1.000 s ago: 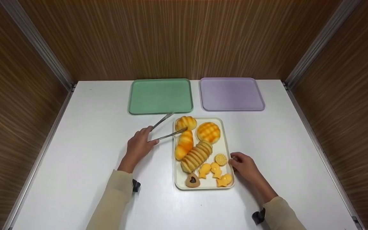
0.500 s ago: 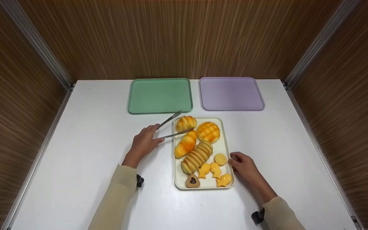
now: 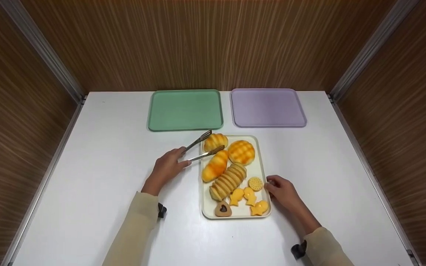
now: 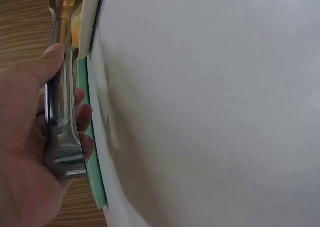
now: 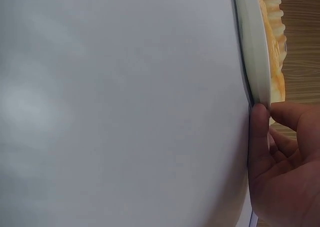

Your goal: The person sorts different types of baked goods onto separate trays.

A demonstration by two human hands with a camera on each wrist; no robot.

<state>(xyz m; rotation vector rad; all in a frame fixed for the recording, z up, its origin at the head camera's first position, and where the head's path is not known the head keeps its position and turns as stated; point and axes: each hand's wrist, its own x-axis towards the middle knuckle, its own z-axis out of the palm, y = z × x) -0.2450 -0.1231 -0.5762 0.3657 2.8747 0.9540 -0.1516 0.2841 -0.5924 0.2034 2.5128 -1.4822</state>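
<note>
Metal tongs (image 3: pixel 210 152) are held in my left hand (image 3: pixel 166 168), their arms spread apart. The tips are on either side of a small ridged roll (image 3: pixel 217 140) at the far left corner of a cream tray (image 3: pixel 207 203); contact cannot be told. In the left wrist view, the thumb and curled fingers grip the tongs (image 4: pixel 65 149). Just below the roll lies a long orange bun (image 3: pixel 214 169), beside a sliced-looking loaf (image 3: pixel 229 181). My right hand (image 3: pixel 283 191) pinches the tray's right rim between thumb and fingers, as the right wrist view shows at the rim (image 5: pixel 254 47).
The tray also bears a round checkered bun (image 3: pixel 241 152), a round biscuit (image 3: pixel 255 183), several fish-shaped biscuits (image 3: pixel 236 196) and a biscuit with a dark heart (image 3: pixel 223 209). Behind it lie a green tray (image 3: pixel 185 110) and a purple tray (image 3: pixel 267 108). Wood-patterned walls (image 3: pixel 198 44) enclose the white table (image 3: pixel 98 162).
My left hand has moved right with the tongs, whose tips now reach further over the tray and stand closer together. The long orange bun has turned slightly. My right hand stays at the rim.
</note>
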